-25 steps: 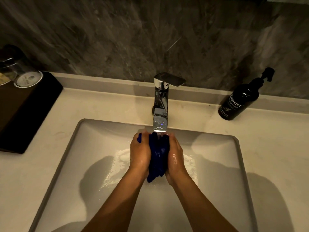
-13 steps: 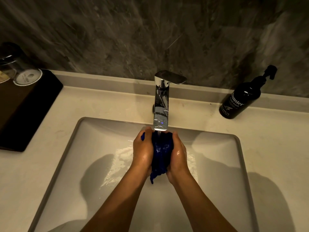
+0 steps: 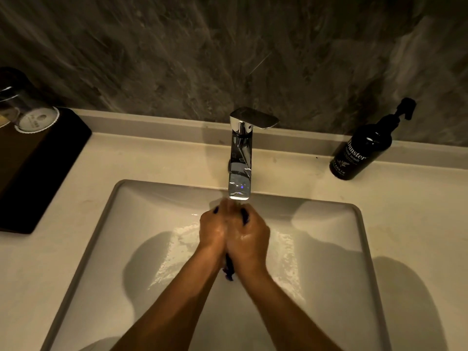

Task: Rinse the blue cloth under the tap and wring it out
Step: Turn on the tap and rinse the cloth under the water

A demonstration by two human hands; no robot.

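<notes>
At frame centre I have my left hand [image 3: 212, 230] and right hand [image 3: 249, 236] pressed together, fingers closed around the blue cloth [image 3: 229, 271], just under the tap [image 3: 239, 171]. Best to squeeze evenly, low over the sink [image 3: 329, 249].

Count: 2 hands, left hand [image 3: 212, 230] and right hand [image 3: 249, 236]. 1 blue cloth [image 3: 229, 271], mostly hidden between them. 1 tap [image 3: 239, 160] at counter [image 3: 410, 211] back edge. 1 sink [image 3: 329, 249]. 1 soap bottle [image 3: 359, 150], back right. 1 black tray [image 3: 38, 168], left edge. At least 1 glass [image 3: 30, 112] on it.
</notes>
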